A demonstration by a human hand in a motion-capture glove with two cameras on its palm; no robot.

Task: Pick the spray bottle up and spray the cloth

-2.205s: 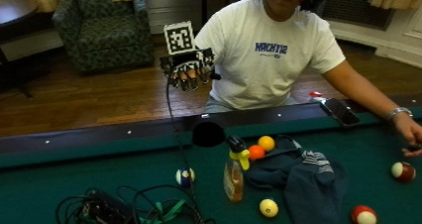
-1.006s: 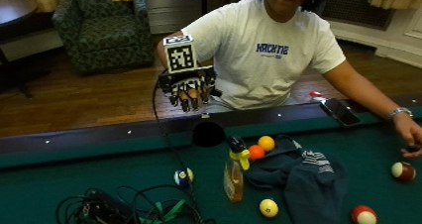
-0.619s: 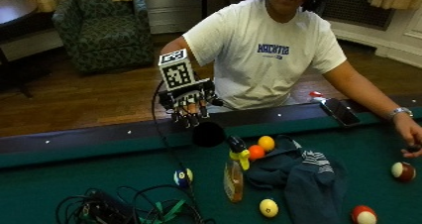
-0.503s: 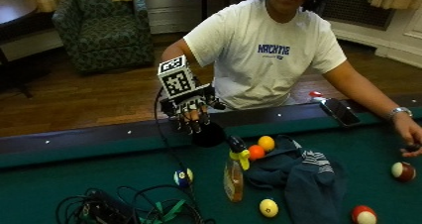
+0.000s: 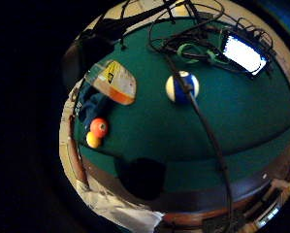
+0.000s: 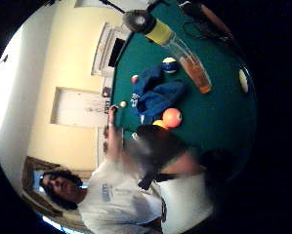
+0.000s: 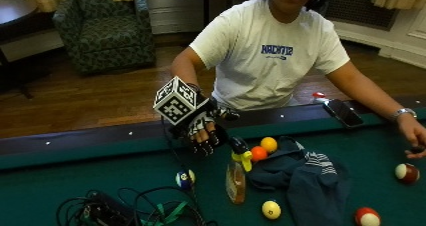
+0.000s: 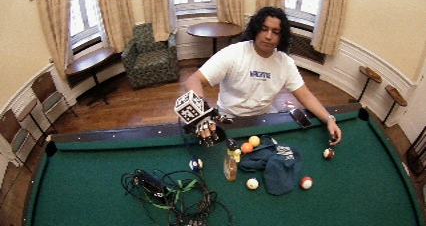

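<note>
My gloved right hand (image 7: 203, 132) hangs above the green table (image 7: 80, 181), just inside the near rail, fingers pointing down, spread a little and only slightly bent; it holds nothing and touches nothing. My bare left hand (image 7: 414, 135) rests on the felt far off to the other side, with something small and dark under its fingertips that I cannot make out.

The spray bottle (image 7: 235, 178) stands upright on the felt just beside my right hand and a little lower, black nozzle and yellow collar on top, amber liquid in the bottom. The dark blue cloth (image 7: 303, 175) lies crumpled next to it.

I count 1 bottle, 1 cloth and 6 balls: 1 orange ball (image 7: 259, 153) and 1 yellow-orange ball (image 7: 269, 144) touching the cloth's edge, 1 blue-striped ball (image 7: 184, 178), 1 pale yellow ball (image 7: 271, 209), and 2 red-and-white balls (image 7: 406, 172), one of them cut off at the frame edge.

1 phone (image 7: 343, 113) lies on the rail. A tangle of black cables (image 7: 126, 211) sits on the felt, partly cut off.
</note>
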